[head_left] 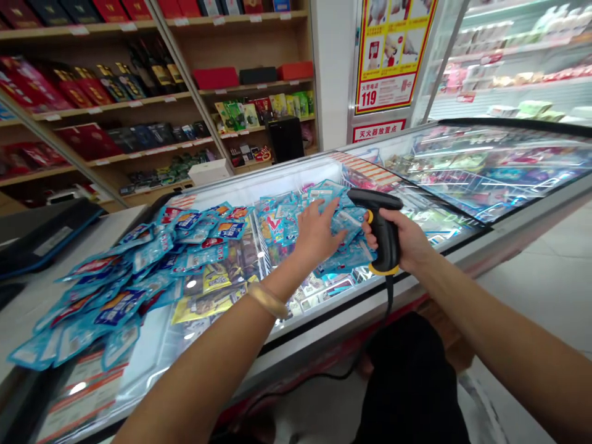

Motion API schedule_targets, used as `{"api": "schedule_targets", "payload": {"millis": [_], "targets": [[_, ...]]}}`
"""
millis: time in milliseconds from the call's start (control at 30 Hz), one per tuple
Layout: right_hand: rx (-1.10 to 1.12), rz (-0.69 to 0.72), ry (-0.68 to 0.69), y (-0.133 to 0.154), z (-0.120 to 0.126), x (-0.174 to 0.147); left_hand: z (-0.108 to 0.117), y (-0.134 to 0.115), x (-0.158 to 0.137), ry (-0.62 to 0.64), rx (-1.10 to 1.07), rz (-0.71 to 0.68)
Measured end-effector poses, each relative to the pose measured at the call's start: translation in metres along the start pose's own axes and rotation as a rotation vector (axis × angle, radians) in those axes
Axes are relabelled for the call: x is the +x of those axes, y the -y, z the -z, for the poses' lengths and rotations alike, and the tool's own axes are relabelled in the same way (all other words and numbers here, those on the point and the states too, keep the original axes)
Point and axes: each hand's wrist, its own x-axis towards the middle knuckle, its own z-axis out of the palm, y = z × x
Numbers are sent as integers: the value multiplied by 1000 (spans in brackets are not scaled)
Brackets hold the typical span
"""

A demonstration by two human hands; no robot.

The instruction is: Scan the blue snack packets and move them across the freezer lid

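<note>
My right hand is wrapped round the grip of a black and yellow barcode scanner, its head tilted toward the left. A cable hangs from the scanner's base. With fingers spread, my left hand rests over a pile of light blue snack packets on the freezer's glass top. Whether its fingertips press on a packet is hard to make out. Farther left lies a second, larger heap of blue packets with red, orange and dark blue labels. A gold bangle circles my left wrist.
The chest freezer has a glass top, with packaged goods visible beneath. Shelves of boxes and bottles stand behind it. A white box sits near its back edge. The scanner cable loops low in front of the freezer.
</note>
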Motion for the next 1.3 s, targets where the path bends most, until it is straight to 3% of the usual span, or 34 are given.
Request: {"api": "schedule_targets", "payload": {"millis": [133, 233, 500, 667, 800, 1033, 1167, 1300], "targets": [[18, -56, -10, -13, 6, 5, -9, -1, -21, 189, 191, -37], [24, -52, 14, -18, 6, 10, -11, 0, -26, 247, 226, -20], [43, -61, -28, -12, 1, 8, -14, -2, -18, 237, 187, -6], [21, -30, -32, -7, -16, 3, 5, 9, -29, 120, 124, -14], [-7, -47, 63, -15, -49, 6, 38, 40, -47, -26, 144, 41], [-69, -210, 295, -66, -132, 21, 112, 133, -104, -254, 217, 243], [-76, -318, 375, -92, -167, 29, 138, 168, -132, -257, 326, 390], [-101, -394, 367, -107, -176, 36, 139, 175, -143, -175, 394, 429]]}}
